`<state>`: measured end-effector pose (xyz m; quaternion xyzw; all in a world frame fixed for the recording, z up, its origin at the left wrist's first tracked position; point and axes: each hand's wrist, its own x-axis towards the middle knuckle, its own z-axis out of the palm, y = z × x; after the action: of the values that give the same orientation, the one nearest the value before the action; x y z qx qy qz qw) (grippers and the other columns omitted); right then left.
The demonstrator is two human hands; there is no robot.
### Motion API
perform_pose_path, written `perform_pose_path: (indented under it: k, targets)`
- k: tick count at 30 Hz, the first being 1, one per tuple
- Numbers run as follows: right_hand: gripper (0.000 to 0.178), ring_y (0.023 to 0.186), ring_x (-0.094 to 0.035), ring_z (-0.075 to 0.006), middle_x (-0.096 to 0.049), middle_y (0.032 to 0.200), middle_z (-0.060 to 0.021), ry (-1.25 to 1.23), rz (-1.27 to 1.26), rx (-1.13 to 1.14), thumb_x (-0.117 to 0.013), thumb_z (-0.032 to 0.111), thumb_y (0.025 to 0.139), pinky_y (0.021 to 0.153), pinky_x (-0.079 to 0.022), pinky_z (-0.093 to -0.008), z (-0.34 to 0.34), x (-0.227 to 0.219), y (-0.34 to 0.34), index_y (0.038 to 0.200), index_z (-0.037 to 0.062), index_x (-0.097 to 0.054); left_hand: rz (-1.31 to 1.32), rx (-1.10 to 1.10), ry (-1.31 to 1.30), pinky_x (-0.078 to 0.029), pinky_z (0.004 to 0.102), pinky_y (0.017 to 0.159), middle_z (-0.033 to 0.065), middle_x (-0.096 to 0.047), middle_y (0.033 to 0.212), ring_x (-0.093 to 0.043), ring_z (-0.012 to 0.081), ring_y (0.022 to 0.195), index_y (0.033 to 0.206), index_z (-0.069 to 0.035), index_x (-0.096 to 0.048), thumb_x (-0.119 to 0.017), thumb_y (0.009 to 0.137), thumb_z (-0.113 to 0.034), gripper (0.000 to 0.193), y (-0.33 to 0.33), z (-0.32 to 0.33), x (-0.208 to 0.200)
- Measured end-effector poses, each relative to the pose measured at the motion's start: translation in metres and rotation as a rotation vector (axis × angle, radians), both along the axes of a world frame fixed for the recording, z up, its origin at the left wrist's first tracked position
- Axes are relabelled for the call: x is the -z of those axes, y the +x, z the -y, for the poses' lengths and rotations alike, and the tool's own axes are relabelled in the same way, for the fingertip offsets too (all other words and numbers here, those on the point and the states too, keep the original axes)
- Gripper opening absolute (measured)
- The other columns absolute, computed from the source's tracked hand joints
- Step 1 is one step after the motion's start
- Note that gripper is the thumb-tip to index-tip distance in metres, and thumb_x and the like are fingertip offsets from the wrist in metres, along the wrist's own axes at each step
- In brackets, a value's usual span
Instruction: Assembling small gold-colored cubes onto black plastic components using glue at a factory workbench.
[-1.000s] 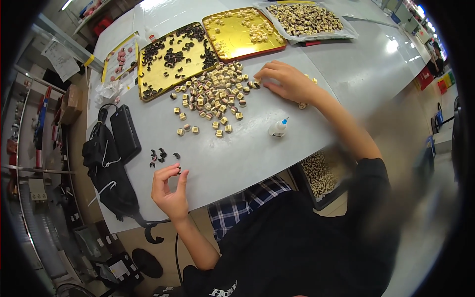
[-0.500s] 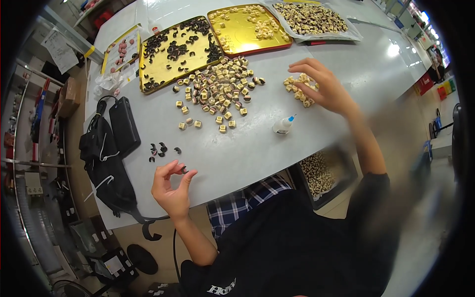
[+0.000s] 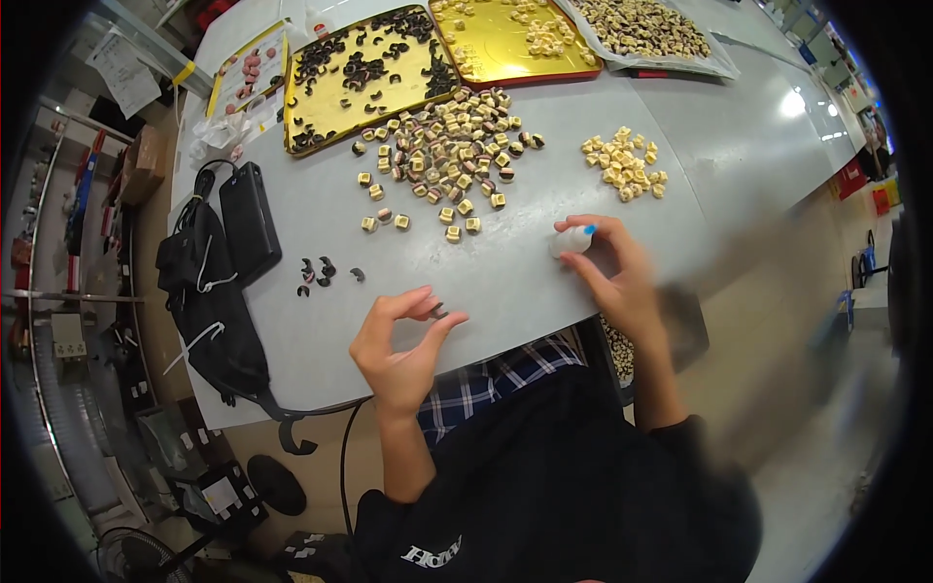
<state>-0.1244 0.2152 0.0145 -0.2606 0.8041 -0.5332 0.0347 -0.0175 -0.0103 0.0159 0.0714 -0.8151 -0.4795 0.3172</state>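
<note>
Between the thumb and forefinger of my left hand [image 3: 398,355] is a small dark C-shaped piece [image 3: 439,312], held just above the table's near part. My right hand [image 3: 622,287] has its thumb and fingers round a small white dropper bottle [image 3: 569,242] with a blue tip. Beyond the bottle lies a loose group of small cream-coloured pieces [image 3: 627,165]. Several dark curved pieces [image 3: 326,270] rest on the table to the left of my left hand. A large pile of cream blocks with dark and pinkish bands [image 3: 437,155] spreads over the middle.
At the back stand a gold tray of dark curved pieces [image 3: 335,117], a gold tray of cream pieces [image 3: 496,66] and a lined tray of finished-looking blocks [image 3: 646,34]. A black box with cables [image 3: 250,219] and a black bag [image 3: 219,340] lie left. A bin [image 3: 619,355] sits below the near edge.
My right hand has come back from the cream pieces and taken hold of the dropper bottle. My left hand has moved right, still pinching the dark C-shaped piece.
</note>
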Motion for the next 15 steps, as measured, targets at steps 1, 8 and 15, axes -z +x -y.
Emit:
perform_pose_path:
  k: [1,8,15]
  targets:
    - [0.042,0.1,-0.058,-0.0191,-0.061,0.11,-0.0117,-0.054,0.09,0.018,-0.063,0.009,0.083,0.085,-0.045,-0.0306,0.001,0.006,-0.001,0.121,0.0016,-0.048,-0.004,0.003,0.001,-0.05,0.0241,0.062,0.0073,-0.063,0.076,-0.062,0.0144,0.064,0.091,-0.002,-0.062,-0.082,0.057,0.002,0.04,-0.002,-0.002,0.0]
    - [0.038,0.091,-0.06,-0.019,-0.061,0.102,-0.0125,-0.452,0.385,0.017,-0.06,0.016,0.087,0.082,-0.047,-0.0291,0.018,0.0,0.007,0.12,0.003,-0.046,0.075,0.04,-0.041,-0.045,0.0257,0.067,0.0047,-0.061,0.074,-0.06,0.0131,0.072,0.095,-0.003,-0.061,-0.084,0.053,0.0,0.048,0.001,-0.003,0.001]
    - [0.035,0.08,-0.062,-0.0188,-0.06,0.1,-0.0122,-0.859,0.465,0.219,-0.059,0.027,0.089,0.075,-0.048,-0.0268,0.039,0.013,0.007,0.113,0.0045,-0.045,0.117,0.123,-0.165,-0.04,0.0245,0.064,0.0034,-0.063,0.074,-0.059,0.012,0.073,0.096,-0.006,-0.063,-0.085,0.05,-0.006,0.052,-0.005,0.001,-0.001]
